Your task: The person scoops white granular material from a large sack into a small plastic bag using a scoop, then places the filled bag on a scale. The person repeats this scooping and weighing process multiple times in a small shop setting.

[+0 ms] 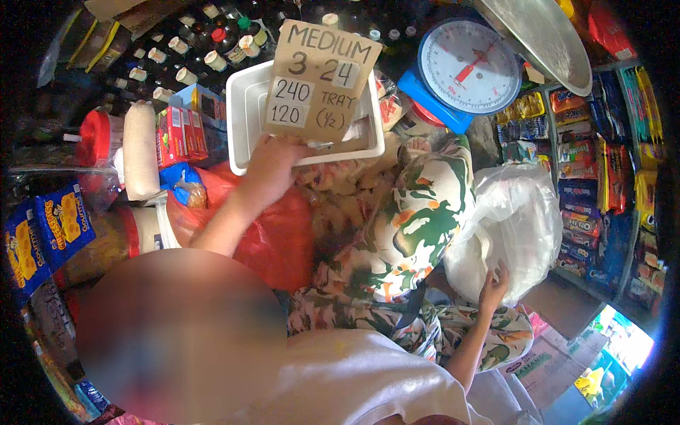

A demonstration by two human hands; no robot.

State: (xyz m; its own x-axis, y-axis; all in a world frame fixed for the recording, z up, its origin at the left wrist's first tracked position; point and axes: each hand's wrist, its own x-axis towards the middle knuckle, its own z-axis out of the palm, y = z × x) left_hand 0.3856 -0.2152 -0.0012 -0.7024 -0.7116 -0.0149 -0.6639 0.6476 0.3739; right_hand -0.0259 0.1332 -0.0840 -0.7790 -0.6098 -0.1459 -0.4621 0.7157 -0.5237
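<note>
My left hand [273, 166] reaches over the near rim of a white plastic tray [236, 120]. Its fingers are curled at the lower edge of a brown cardboard sign [322, 78] with handwriting, which leans in the tray. A small whitish piece shows by the fingertips; what exactly they grip is hidden. Off to the right, my right hand [494, 285] pinches the lower edge of a translucent white plastic bag [520, 227]. The bag is puffed out and rests beside my legs in patterned trousers [418, 219].
A blue weighing scale [467, 67] with a metal pan [542, 42] stands beyond the tray. Dark bottles [223, 42] crowd the back. Left are a red plastic bag [273, 237], a red box [180, 134] and a red-lidded jar [99, 138]. Snack packets [577, 191] hang at right.
</note>
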